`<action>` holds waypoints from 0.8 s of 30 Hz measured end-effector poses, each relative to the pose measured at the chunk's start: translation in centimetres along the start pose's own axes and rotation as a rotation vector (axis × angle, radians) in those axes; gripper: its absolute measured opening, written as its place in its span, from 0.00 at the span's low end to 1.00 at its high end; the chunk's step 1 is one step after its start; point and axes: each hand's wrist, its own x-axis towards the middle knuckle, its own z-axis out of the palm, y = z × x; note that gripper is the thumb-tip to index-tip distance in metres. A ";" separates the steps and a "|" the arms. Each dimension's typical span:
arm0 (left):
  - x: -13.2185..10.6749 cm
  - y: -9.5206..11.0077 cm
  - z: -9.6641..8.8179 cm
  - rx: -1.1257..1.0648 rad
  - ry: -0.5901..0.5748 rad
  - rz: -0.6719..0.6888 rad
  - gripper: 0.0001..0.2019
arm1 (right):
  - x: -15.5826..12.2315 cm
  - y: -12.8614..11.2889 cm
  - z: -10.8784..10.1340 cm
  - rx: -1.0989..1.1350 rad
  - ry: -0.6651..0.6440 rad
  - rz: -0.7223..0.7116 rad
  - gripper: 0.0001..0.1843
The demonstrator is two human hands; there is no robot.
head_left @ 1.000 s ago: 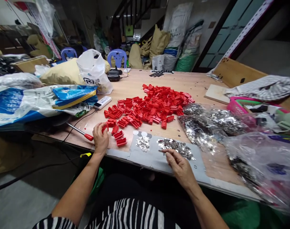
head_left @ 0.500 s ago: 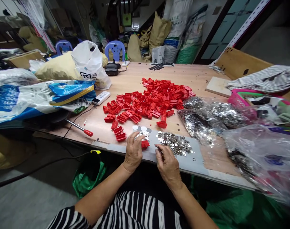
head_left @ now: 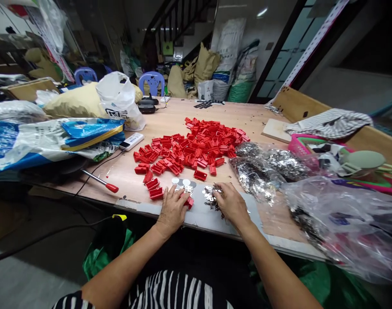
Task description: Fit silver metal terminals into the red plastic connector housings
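My left hand point(head_left: 172, 209) rests on the grey mat point(head_left: 199, 212) at the table's near edge, fingers closed round a small red plastic piece point(head_left: 188, 201). My right hand point(head_left: 229, 202) lies over a loose heap of small silver metal parts point(head_left: 209, 194), fingers curled down into it; whether it holds any I cannot make out. A smaller silver heap point(head_left: 188, 189) lies between my hands. A big pile of red plastic pieces point(head_left: 196, 146) spreads across the middle of the wooden table point(head_left: 176, 118), with a few strays point(head_left: 153, 189) near my left hand.
Clear bags of silver parts point(head_left: 263, 165) lie to the right, more bags point(head_left: 344, 219) at the near right corner. A red-handled screwdriver point(head_left: 101, 182), a white remote point(head_left: 131, 141) and piled sacks point(head_left: 47, 137) sit at left. A pink basket point(head_left: 303, 146) stands at right.
My left hand has brought a red piece from the stray pieces at left over to the grey mat. My right hand drew back toward the edge, then moved forward onto the silver heap.
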 end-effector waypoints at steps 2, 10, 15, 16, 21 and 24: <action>0.3 0.0 0.0 -0.006 -0.001 0.013 0.20 | 1.6 -0.4 0.4 -0.080 -0.044 -0.020 0.15; 1.1 0.7 -0.5 -0.102 0.098 0.042 0.13 | 5.5 -1.1 2.2 -0.242 -0.189 -0.118 0.16; 1.9 1.9 -0.8 -0.103 0.129 0.011 0.08 | 5.5 -0.2 1.6 -0.182 -0.155 -0.111 0.10; 2.2 2.1 -0.8 -0.086 0.122 -0.010 0.07 | 5.3 -0.1 1.3 -0.163 -0.146 -0.109 0.10; 4.0 2.9 -0.5 0.039 0.078 -0.095 0.06 | 3.3 0.2 -0.7 0.028 -0.070 -0.067 0.09; 5.5 2.9 0.0 0.120 0.059 -0.125 0.06 | 1.8 0.5 -1.9 0.212 0.004 -0.016 0.10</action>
